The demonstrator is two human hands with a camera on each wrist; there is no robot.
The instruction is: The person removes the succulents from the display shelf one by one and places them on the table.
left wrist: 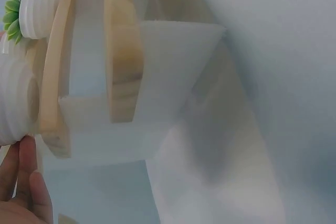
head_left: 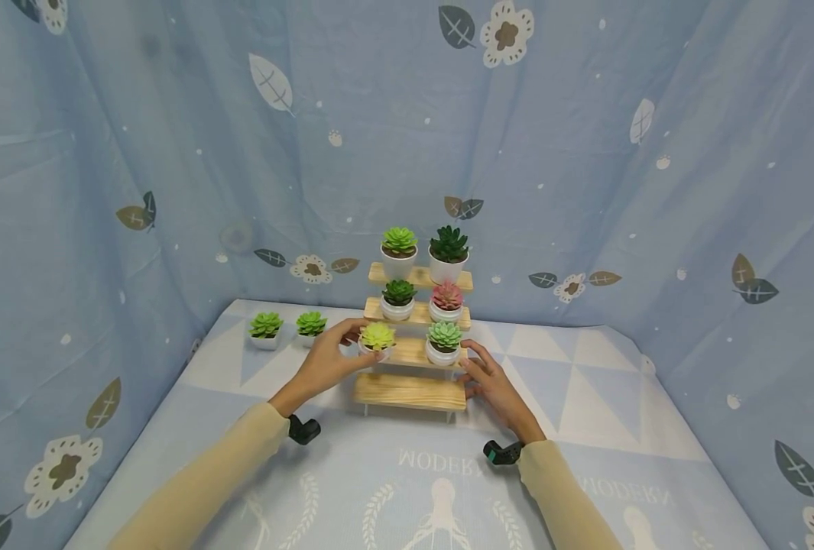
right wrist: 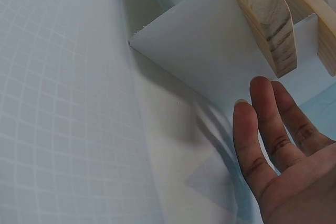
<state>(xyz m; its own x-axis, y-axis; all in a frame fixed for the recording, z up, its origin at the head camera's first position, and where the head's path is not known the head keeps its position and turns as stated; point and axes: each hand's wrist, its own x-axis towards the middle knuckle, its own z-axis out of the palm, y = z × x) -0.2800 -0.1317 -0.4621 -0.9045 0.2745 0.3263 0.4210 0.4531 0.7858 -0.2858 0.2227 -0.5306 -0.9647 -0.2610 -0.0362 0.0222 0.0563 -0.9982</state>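
A wooden tiered stand (head_left: 410, 391) with white side panels stands on the table. At the left end of its second board from the bottom, my left hand (head_left: 325, 357) grips a yellow-green potted succulent (head_left: 377, 338) between thumb and fingers. In the left wrist view the white pot (left wrist: 13, 100) is tilted over the board's edge, fingertips at its side. My right hand (head_left: 497, 388) is at the stand's right side, beside a pale green succulent (head_left: 444, 338). In the right wrist view its fingers (right wrist: 268, 114) are extended close to the white side panel (right wrist: 199, 40), holding nothing.
Higher boards carry a dark green succulent (head_left: 398, 293), a pink one (head_left: 447, 296), a bright green one (head_left: 399, 243) and a tall dark one (head_left: 449, 246). Two green potted succulents (head_left: 265, 327) stand left of the stand. A patterned curtain (head_left: 551, 153) hangs behind.
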